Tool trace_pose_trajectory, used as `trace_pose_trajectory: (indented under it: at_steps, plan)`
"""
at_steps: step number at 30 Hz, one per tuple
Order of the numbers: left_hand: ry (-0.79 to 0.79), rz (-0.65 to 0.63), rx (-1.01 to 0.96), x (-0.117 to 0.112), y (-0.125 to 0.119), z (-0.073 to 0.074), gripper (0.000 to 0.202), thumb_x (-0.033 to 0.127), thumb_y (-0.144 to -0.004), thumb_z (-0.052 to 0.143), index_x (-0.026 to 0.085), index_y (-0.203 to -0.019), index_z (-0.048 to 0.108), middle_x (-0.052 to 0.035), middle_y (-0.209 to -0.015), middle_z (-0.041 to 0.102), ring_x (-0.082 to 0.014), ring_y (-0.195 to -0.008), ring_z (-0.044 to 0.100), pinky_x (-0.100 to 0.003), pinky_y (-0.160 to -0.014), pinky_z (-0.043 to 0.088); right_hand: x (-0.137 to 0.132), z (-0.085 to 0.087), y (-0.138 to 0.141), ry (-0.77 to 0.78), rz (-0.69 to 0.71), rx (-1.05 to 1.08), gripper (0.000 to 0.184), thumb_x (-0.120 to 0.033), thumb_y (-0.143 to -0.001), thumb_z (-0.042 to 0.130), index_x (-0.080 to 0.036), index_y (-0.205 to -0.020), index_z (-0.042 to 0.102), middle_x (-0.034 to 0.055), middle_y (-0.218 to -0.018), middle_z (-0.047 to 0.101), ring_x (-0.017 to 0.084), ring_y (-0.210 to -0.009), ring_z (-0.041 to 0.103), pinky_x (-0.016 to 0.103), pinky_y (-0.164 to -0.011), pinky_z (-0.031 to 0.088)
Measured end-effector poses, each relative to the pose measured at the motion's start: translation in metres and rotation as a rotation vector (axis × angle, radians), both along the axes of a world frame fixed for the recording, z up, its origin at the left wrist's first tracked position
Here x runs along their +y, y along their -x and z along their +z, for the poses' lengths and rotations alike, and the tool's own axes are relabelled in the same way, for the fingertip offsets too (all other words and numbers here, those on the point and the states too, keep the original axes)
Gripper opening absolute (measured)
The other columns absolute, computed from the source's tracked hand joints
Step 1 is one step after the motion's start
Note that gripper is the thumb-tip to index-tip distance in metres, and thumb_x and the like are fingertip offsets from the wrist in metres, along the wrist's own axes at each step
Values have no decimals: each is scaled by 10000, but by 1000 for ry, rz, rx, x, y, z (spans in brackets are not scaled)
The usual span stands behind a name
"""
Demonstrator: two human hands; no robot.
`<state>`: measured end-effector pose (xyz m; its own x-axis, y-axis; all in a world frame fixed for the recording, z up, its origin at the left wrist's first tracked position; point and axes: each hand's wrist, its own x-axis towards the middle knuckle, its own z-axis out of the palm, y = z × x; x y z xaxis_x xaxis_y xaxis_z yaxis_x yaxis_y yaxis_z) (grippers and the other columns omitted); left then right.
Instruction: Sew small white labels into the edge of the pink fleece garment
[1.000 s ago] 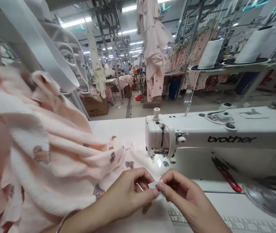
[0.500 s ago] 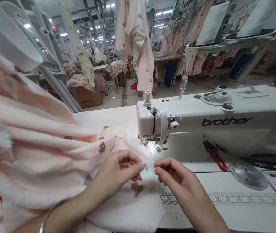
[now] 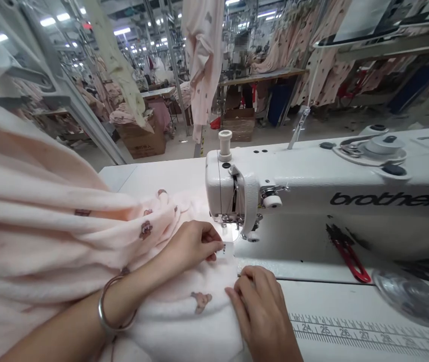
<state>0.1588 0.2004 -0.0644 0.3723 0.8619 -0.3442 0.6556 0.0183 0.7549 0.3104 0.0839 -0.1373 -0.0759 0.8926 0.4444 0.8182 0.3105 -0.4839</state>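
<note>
Soft pale pink fabric (image 3: 184, 327) printed with small bears lies in folds under both hands. My left hand (image 3: 193, 244), with a bangle on its wrist, pinches a small white label (image 3: 228, 249) against the fabric, just in front of the presser foot (image 3: 225, 229). My right hand (image 3: 261, 304) is curled at the fabric's right edge, thumb and forefinger closed on it. The white sewing machine (image 3: 233, 186) stands right behind the label. Its needle tip is too small to make out under the bright lamp.
Red-handled thread snips (image 3: 352, 256) and a clear round dish (image 3: 412, 296) lie to the right under the machine arm. A printed ruler (image 3: 344, 332) runs along the table's front. Beyond hang pink garments (image 3: 202, 70), and a cardboard box (image 3: 142, 138) stands on the floor.
My right hand has left the label and moved down to the fabric edge. My left hand still holds the label, now closer to the presser foot. The view has shifted.
</note>
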Motion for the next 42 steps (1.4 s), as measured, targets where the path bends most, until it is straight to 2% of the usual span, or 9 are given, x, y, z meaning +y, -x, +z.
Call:
trace_pose_trajectory:
  at_steps: [2, 4, 6, 8, 13, 29, 36, 42]
  plan:
    - [90, 17, -54, 1, -2, -4, 166, 329, -735, 604, 165, -718, 619, -8, -590, 654, -154, -566, 634, -221, -549, 447, 1, -2, 1, -14, -37, -41, 56, -177, -902, 489, -148, -868, 523, 106, -967, 520, 244, -963, 484, 370, -773, 405]
    - [134, 21, -72, 3, -3, -14, 173, 332, -730, 598, 162, -701, 605, -11, -568, 643, -156, -543, 626, -227, -529, 455, -1, -5, 3, -53, -58, -102, 190, -200, -901, 501, -104, -1060, 540, 127, -1011, 513, 262, -995, 473, 390, -802, 398]
    - [143, 20, -74, 5, -3, -27, 169, 331, -731, 588, 164, -704, 600, -9, -557, 639, -153, -528, 616, -232, -522, 458, -3, -8, 4, -71, -63, -180, 375, -208, -895, 511, -85, -1249, 488, 132, -1023, 503, 260, -989, 472, 390, -799, 399]
    - [133, 21, -78, 6, -3, -37, 165, 331, -724, 590, 167, -711, 603, -4, -557, 640, -149, -528, 612, -235, -533, 461, -4, -9, 4, -52, -63, -236, 447, -194, -889, 509, -101, -1323, 454, 126, -1012, 496, 252, -974, 474, 378, -777, 402]
    - [105, 25, -80, 6, -1, -45, 163, 337, -719, 591, 174, -715, 602, 4, -569, 643, -148, -545, 615, -233, -544, 447, -2, -8, 4, -9, -50, -261, 443, -193, -882, 496, -102, -1315, 475, 128, -1015, 488, 254, -983, 465, 371, -756, 409]
    - [86, 16, -64, 3, -1, -37, 138, 304, -719, 580, 166, -709, 589, 6, -553, 634, -122, -506, 566, -207, -513, 405, -3, -6, 8, 42, -59, -243, 424, -171, -891, 458, -110, -1310, 459, 117, -1040, 467, 252, -1004, 442, 376, -773, 401]
    - [92, 5, -76, 4, 1, -40, 147, 314, -733, 584, 168, -718, 582, 11, -561, 636, -111, -503, 558, -196, -509, 402, -1, -4, 7, -12, -77, -185, 406, -216, -896, 475, -34, -1258, 464, 133, -1043, 491, 257, -1004, 434, 379, -799, 395]
    - [80, 3, -70, 3, 0, -39, 152, 320, -737, 583, 170, -714, 584, 10, -567, 641, -114, -509, 566, -197, -510, 403, -2, -4, 6, 11, -54, -234, 436, -198, -887, 483, -87, -1307, 455, 125, -1024, 470, 257, -993, 439, 380, -774, 408]
